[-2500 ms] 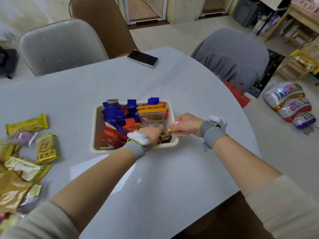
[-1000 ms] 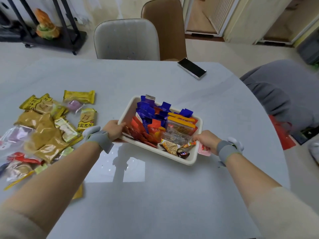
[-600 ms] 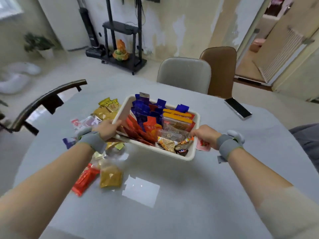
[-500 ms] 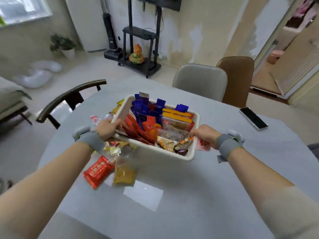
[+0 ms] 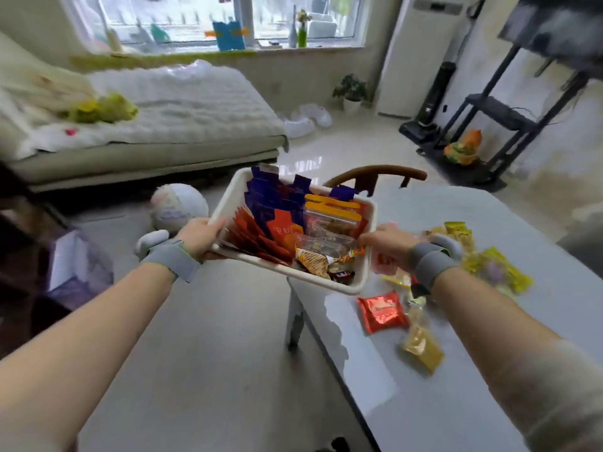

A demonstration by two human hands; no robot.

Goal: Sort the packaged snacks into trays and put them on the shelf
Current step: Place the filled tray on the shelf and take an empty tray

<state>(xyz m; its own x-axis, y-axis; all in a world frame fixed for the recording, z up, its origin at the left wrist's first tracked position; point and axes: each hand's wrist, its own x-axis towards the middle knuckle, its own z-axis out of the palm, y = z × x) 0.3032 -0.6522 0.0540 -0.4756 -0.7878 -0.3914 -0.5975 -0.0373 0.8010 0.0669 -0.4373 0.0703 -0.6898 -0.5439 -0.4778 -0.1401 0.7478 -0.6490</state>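
Off past the left hand (image 5: 200,236) there's a sofa (image 5: 143,125) with a white cover, and a pale ball (image 5: 179,207) sits on the floor just beyond that hand's knuckles. Straight ahead of both hands, behind the tray (image 5: 365,275), the curved back of a wooden chair (image 5: 375,174) pokes up at the table (image 5: 473,370) edge. Further out beyond the right hand (image 5: 385,244) is a black stand (image 5: 499,112).

Under and beside the right wrist, loose snacks lie on the table: a red packet (image 5: 381,309), a brownish-yellow packet (image 5: 422,349) nearer the elbow, and a blurry heap of yellow packets (image 5: 489,262) on the outer side of the wrist.

The tray is up in the air between the two hands, tilted, half over the floor and half over the table corner. It's stuffed with blue packets (image 5: 270,203), orange-red packets (image 5: 261,236) and clear bags (image 5: 329,223) with orange tops.

Left hand grips the tray's left rim, thumb on top and fingers curled underneath. Right hand holds the right rim with fingers curled over the edge, and something pink sits just under that hand, too blurry to tell what.
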